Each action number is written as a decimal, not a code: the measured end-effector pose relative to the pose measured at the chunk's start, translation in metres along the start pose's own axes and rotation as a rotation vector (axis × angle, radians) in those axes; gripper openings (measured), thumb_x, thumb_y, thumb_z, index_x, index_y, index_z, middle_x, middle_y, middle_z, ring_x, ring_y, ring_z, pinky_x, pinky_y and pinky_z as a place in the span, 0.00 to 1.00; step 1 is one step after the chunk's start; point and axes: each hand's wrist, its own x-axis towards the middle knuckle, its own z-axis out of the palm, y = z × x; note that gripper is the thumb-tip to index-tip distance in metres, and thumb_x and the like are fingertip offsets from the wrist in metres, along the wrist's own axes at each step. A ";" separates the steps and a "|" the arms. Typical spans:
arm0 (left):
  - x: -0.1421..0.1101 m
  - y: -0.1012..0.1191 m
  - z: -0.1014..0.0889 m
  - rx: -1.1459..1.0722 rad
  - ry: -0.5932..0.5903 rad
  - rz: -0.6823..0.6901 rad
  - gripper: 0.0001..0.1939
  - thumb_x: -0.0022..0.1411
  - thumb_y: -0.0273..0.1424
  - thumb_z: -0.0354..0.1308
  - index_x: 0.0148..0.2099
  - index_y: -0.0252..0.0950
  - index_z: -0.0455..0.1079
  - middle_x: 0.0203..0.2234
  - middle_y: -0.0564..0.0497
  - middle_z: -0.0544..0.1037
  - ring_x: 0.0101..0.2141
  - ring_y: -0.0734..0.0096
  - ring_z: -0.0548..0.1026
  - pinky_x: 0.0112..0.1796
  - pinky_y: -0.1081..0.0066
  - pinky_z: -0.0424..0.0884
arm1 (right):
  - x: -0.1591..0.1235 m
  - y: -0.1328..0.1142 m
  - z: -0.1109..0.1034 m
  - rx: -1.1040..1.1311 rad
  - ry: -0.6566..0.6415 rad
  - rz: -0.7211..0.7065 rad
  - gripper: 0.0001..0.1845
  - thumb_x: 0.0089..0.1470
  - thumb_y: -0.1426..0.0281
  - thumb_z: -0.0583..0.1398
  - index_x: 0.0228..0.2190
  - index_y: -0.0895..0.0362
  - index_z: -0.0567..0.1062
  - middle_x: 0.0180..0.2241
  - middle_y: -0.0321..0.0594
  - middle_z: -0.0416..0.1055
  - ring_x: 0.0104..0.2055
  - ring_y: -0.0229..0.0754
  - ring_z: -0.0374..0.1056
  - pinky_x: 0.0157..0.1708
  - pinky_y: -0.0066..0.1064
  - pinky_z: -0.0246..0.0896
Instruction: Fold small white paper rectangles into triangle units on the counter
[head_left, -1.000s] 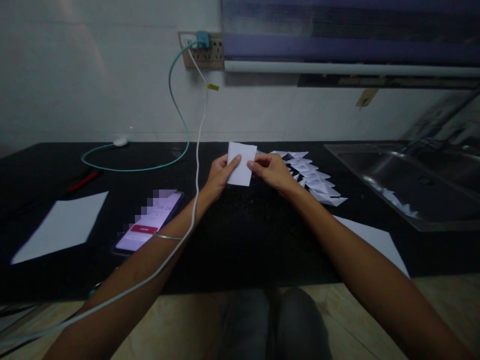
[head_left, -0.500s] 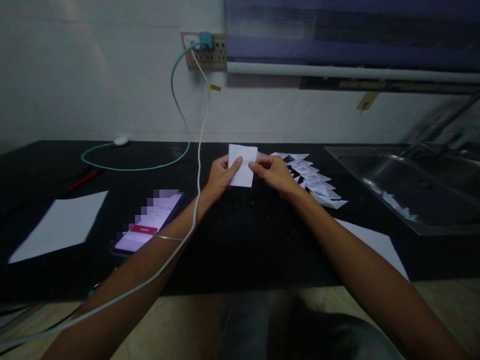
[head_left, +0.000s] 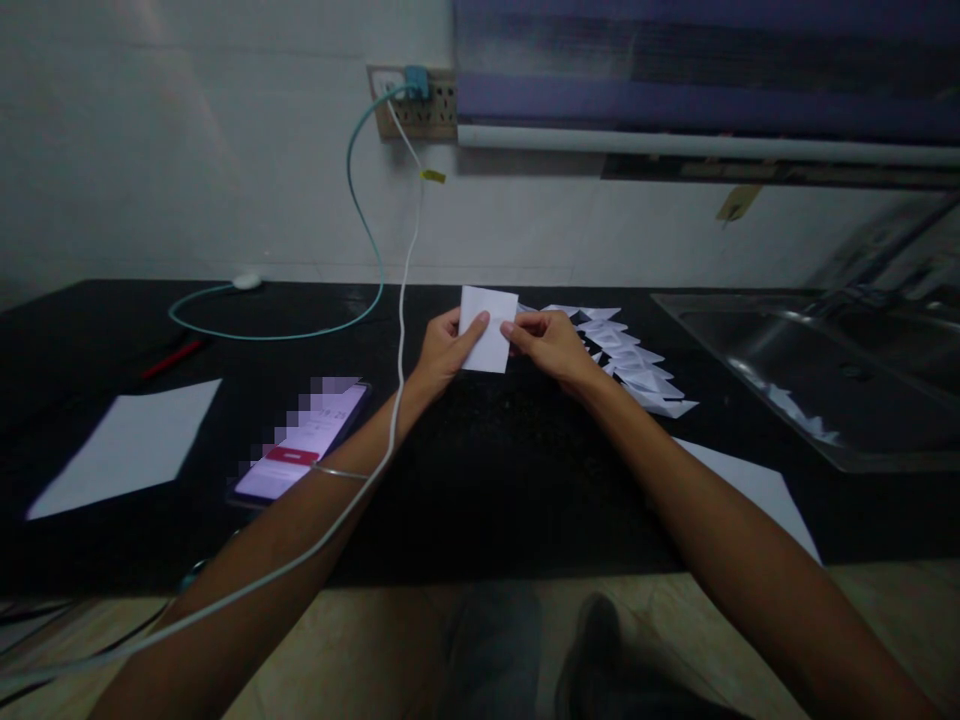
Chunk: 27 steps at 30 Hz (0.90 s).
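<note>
A small folded piece of white paper (head_left: 491, 345) is held up above the black counter, its face toward me. My left hand (head_left: 445, 345) pinches its left side, thumb on the front and fingers behind. At the right edge, my right hand (head_left: 551, 345) grips the same paper between thumb and fingers. Just behind and right of that hand lie rows of folded white paper pieces (head_left: 637, 365) with pointed ends, partly hidden by it.
Left on the counter lie a white sheet (head_left: 135, 445), a lit phone (head_left: 307, 445) and a red pen-like object (head_left: 172, 357). Another sheet (head_left: 750, 485) sits beneath my right forearm. A metal sink (head_left: 847, 400) is at right. A white cable (head_left: 401, 340) crosses my left forearm.
The view has shifted slightly. Both hands keep their grip on the folded paper, which looks almost the same.
</note>
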 end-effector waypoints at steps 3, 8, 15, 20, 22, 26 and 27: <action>0.000 0.001 0.000 0.013 0.003 -0.011 0.20 0.60 0.46 0.67 0.43 0.32 0.80 0.34 0.43 0.84 0.31 0.68 0.80 0.28 0.72 0.75 | 0.000 0.000 0.000 -0.010 0.005 0.008 0.21 0.58 0.53 0.64 0.23 0.55 0.76 0.26 0.39 0.73 0.31 0.40 0.67 0.34 0.35 0.63; -0.002 0.003 -0.003 -0.012 -0.088 -0.065 0.22 0.60 0.48 0.67 0.42 0.33 0.81 0.33 0.44 0.83 0.29 0.70 0.78 0.28 0.72 0.73 | 0.001 0.002 -0.002 0.005 0.057 -0.010 0.20 0.57 0.54 0.64 0.21 0.55 0.74 0.26 0.39 0.73 0.30 0.40 0.66 0.34 0.35 0.62; -0.007 0.005 -0.006 -0.032 -0.343 -0.211 0.23 0.55 0.51 0.70 0.32 0.34 0.78 0.24 0.47 0.78 0.22 0.76 0.72 0.23 0.75 0.67 | 0.003 0.001 -0.009 -0.020 0.235 0.040 0.15 0.56 0.60 0.64 0.22 0.56 0.75 0.23 0.38 0.69 0.28 0.39 0.62 0.29 0.34 0.59; -0.004 0.005 -0.007 -0.069 -0.278 -0.193 0.22 0.51 0.50 0.73 0.30 0.34 0.78 0.23 0.48 0.77 0.22 0.77 0.71 0.23 0.75 0.66 | 0.002 -0.004 -0.006 0.067 0.261 0.077 0.15 0.54 0.58 0.66 0.23 0.55 0.76 0.25 0.38 0.71 0.30 0.39 0.64 0.31 0.35 0.61; -0.004 0.006 -0.008 -0.075 -0.220 -0.178 0.22 0.51 0.50 0.73 0.30 0.35 0.78 0.23 0.48 0.77 0.22 0.75 0.72 0.23 0.74 0.67 | 0.001 -0.005 -0.005 0.113 0.219 0.112 0.15 0.52 0.57 0.68 0.24 0.55 0.77 0.26 0.39 0.73 0.30 0.39 0.65 0.32 0.35 0.63; -0.004 0.010 -0.008 -0.046 -0.131 -0.142 0.22 0.51 0.51 0.72 0.29 0.36 0.77 0.22 0.47 0.77 0.24 0.71 0.74 0.23 0.72 0.68 | -0.001 -0.004 -0.006 0.074 0.069 0.135 0.15 0.50 0.57 0.69 0.22 0.55 0.78 0.24 0.38 0.72 0.28 0.39 0.65 0.32 0.36 0.63; -0.004 0.010 -0.008 -0.042 -0.124 -0.136 0.22 0.50 0.52 0.72 0.29 0.36 0.77 0.22 0.47 0.77 0.24 0.71 0.74 0.23 0.72 0.68 | -0.001 -0.002 -0.006 0.061 0.054 0.126 0.15 0.50 0.58 0.69 0.22 0.55 0.78 0.24 0.38 0.72 0.28 0.39 0.65 0.32 0.36 0.62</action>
